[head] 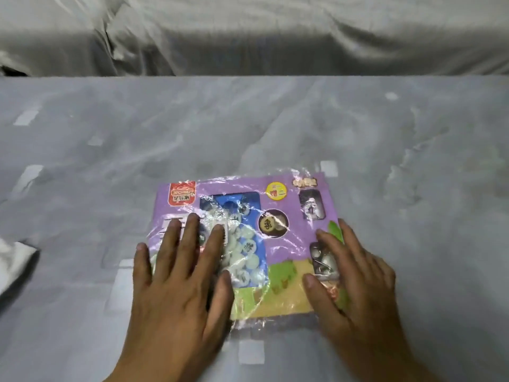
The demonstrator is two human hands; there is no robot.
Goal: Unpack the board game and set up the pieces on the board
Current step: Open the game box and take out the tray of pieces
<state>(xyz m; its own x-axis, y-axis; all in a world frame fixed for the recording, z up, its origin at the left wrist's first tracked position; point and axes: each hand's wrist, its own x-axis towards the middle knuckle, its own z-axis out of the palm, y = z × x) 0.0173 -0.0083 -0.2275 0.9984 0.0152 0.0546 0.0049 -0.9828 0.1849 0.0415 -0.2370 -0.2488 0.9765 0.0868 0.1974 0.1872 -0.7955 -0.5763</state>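
Note:
A flat purple board game package (292,213) in clear plastic wrap lies on the grey bed sheet (248,128), in the lower middle of the head view. Through its blue window I see several round white game pieces (245,249) with dark characters. My left hand (176,282) rests flat on the package's left half, fingers spread and straight, covering part of the window. My right hand (355,277) lies on the package's right edge with its fingers and thumb resting on the wrap. Neither hand grips anything.
A white folded cloth or paper (13,260) lies at the left edge. A rumpled grey blanket (248,34) runs across the far side. The sheet shows pale rectangular patches.

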